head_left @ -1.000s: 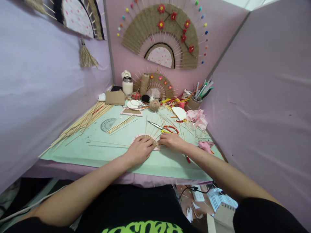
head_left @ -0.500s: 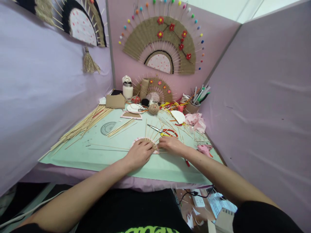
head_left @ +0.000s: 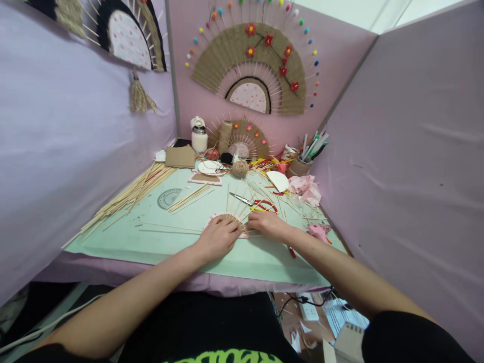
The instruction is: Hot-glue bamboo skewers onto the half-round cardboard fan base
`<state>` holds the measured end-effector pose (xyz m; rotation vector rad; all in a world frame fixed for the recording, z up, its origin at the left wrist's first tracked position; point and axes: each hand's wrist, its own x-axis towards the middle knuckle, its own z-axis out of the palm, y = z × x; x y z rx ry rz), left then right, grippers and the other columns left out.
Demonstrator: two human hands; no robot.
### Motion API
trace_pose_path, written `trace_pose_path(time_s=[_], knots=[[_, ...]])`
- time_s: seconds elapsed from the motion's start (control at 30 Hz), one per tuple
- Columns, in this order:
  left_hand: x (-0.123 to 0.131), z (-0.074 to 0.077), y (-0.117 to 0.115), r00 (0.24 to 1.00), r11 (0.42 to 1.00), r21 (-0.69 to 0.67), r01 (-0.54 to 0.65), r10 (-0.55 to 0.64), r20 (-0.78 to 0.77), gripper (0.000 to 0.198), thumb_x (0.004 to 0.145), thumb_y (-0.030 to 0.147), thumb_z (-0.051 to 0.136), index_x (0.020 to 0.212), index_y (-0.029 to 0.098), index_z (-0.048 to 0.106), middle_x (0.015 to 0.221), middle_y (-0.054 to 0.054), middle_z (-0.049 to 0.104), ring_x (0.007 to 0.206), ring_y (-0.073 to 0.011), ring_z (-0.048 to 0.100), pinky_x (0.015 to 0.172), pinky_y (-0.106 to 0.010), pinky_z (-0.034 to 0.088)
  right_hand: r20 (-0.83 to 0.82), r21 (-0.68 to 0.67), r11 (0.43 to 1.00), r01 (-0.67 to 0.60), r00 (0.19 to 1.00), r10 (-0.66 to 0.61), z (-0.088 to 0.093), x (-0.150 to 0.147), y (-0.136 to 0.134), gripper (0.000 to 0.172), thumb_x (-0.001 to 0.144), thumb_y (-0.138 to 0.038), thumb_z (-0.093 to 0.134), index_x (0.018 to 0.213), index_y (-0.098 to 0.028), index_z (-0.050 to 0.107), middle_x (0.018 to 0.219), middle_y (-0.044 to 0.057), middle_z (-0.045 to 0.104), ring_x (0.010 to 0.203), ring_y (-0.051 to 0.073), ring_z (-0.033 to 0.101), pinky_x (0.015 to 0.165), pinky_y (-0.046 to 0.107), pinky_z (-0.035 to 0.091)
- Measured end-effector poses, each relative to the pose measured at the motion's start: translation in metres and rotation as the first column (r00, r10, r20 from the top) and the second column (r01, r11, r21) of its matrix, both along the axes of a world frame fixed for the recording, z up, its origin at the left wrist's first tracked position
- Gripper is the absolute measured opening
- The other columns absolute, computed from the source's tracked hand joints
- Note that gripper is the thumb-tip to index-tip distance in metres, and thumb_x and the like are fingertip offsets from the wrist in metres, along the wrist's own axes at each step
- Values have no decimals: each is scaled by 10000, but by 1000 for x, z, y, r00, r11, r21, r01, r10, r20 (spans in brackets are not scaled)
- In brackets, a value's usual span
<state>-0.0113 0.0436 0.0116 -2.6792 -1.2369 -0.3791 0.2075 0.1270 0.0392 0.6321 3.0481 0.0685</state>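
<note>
A half-round cardboard piece [head_left: 229, 217] with a pink-spotted edge lies flat near the table's front, thin wooden sticks fanning out from its curved side. My left hand [head_left: 221, 234] rests over its left part, fingers bent together and holding it down, which hides much of the piece. At its right end is my right hand [head_left: 264, 224], thumb and fingers closed in a pinch on a thin stick; the fingertips are partly hidden. Just beyond the right hand lie red-handled scissors [head_left: 266, 205] with open blades, beneath some of the sticks.
Long sticks [head_left: 132, 194] lie in a pile at left, beside a printed protractor [head_left: 169, 198]. Behind stand a white bottle [head_left: 199, 140], a twine ball [head_left: 239, 169] and a tool pot [head_left: 300, 166]. Crumpled pink cloth [head_left: 305, 189] lies right. A decorated fan [head_left: 219, 60] hangs on the back panel.
Both hands stay at the cardboard piece in almost the same pose. The whole view has shifted very slightly; nothing else visibly differs.
</note>
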Motion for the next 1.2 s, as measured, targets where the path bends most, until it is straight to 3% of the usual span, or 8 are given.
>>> trace_pose_path(time_s=[0.6, 0.93, 1.07, 1.2], knots=[[0, 0, -2, 999, 1000, -11, -5, 5, 37, 221, 927, 214, 561, 1121, 212, 667, 1130, -50, 673, 1111, -231, 547, 946, -386, 351, 44, 33, 999, -11, 999, 9, 3, 1, 2, 186, 971, -172, 513, 971, -171, 699, 929, 69, 648, 907, 180, 540, 671, 270, 330], [-2, -2, -3, 997, 1000, -20, -6, 7, 75, 238, 947, 225, 541, 1149, 215, 665, 1172, -57, 669, 1138, -228, 537, 953, -389, 351, -131, 21, 998, 54, 990, -51, 12, 17, -4, 303, 959, -99, 451, 1108, -195, 696, 1084, 94, 699, 1012, 197, 603, 783, 281, 453], [-3, -3, -4, 995, 999, -36, 4, 0, 105, 264, 962, 209, 506, 1173, 218, 665, 1201, -66, 664, 1160, -226, 535, 961, -390, 361, -358, 43, 974, 221, 914, -191, 28, 42, -12, 344, 972, -138, 413, 1156, -214, 694, 1147, 116, 699, 1062, 219, 625, 875, 349, 500], [-3, -5, -3, 990, 999, -52, 17, -9, 139, 277, 970, 203, 485, 1172, 215, 674, 1213, -73, 666, 1157, -226, 545, 975, -395, 375, -609, 35, 879, 476, 707, -359, 31, 87, -25, 271, 983, -289, 466, 1058, -214, 715, 1055, 108, 719, 1005, 235, 657, 906, 395, 516]])
